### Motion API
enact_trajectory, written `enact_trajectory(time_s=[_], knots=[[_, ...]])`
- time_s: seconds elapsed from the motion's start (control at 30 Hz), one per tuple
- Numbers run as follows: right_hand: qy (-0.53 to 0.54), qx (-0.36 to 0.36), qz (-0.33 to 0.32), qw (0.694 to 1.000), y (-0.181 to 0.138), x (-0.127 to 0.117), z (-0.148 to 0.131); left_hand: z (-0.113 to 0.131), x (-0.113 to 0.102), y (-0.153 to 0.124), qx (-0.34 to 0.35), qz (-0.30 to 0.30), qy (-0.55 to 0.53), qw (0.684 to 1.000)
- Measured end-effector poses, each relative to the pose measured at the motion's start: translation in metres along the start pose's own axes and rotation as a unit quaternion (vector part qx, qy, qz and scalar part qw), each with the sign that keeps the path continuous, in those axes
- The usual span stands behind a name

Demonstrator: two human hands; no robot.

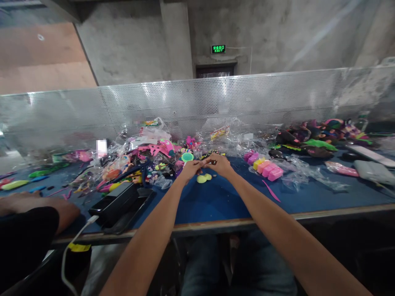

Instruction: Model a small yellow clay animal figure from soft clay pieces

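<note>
My left hand [191,168] and my right hand [219,164] meet over the middle of the blue table, fingertips pinched together. Whatever lies between the fingers is too small to make out. Just below them on the table sit pale yellow-green rounded pieces [202,179], with a tiny dark bit beside them. Behind my fingers a dark item with yellow dots [221,153] is partly hidden. A round teal-green piece [187,157] is close to my left hand. To the right lie a row of purple, yellow and pink blocks [270,172] and a thin pink tool [271,191].
Colourful soft pieces and clear plastic bags [123,164] crowd the left side. A black power bank-like box [115,201] with a white cable stands at the front left, near another person's arm [66,211]. A perforated metal screen [185,102] borders the back. More bagged figures [321,135] lie right.
</note>
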State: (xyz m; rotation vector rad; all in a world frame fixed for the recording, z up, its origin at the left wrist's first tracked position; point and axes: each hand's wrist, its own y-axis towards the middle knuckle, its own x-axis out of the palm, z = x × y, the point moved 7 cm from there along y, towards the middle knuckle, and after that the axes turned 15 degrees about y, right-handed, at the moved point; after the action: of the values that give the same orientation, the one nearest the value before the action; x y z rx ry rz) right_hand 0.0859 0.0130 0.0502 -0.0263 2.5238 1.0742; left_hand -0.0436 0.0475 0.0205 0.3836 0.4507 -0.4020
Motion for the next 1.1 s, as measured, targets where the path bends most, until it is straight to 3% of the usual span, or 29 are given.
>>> enact_trajectory(time_s=[0.7,1.1], knots=[[-0.048,-0.026,0.006,0.998,0.001,-0.001,-0.001,0.001,-0.004,0.002,-0.001,0.015,-0.03,0.999],[0.064,0.086,0.037,0.994,-0.004,0.0,0.001,0.0,-0.013,0.005,0.01,0.063,0.022,0.998]])
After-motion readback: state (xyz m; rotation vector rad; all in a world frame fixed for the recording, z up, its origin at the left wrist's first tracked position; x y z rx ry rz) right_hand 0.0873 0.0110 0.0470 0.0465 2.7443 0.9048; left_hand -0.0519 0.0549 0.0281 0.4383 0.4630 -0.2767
